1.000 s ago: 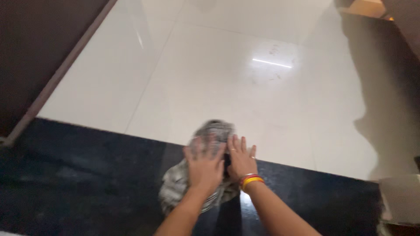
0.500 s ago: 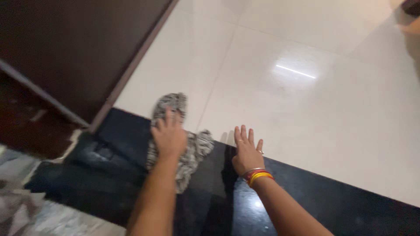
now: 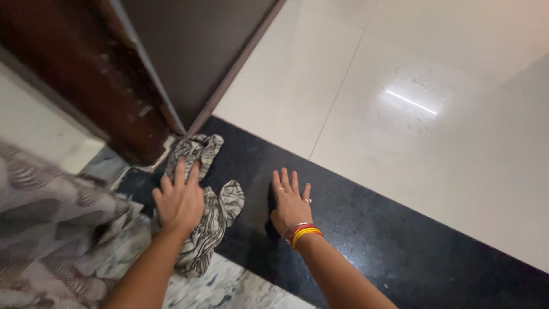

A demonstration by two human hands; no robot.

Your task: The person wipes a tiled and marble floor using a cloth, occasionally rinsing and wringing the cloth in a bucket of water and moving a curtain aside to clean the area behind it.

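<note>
My left hand point(image 3: 178, 199) presses flat on a grey and white striped cloth point(image 3: 213, 216) that lies crumpled on the black polished stone strip point(image 3: 372, 229) of the floor, close to the dark door frame point(image 3: 123, 109). My right hand point(image 3: 289, 203) rests flat on the black strip a little to the right of the cloth, fingers spread, with nothing in it. That hand wears rings, and red and yellow bangles circle its wrist.
White glossy floor tiles point(image 3: 412, 103) stretch beyond the black strip. A dark brown door point(image 3: 194, 46) stands at the upper left. Grey patterned fabric point(image 3: 51, 234) lies at the lower left, over a marbled floor point(image 3: 229, 292).
My left hand slid the cloth leftward along the black strip, from the middle to the door frame. My right hand came off the cloth and lies on the bare strip.
</note>
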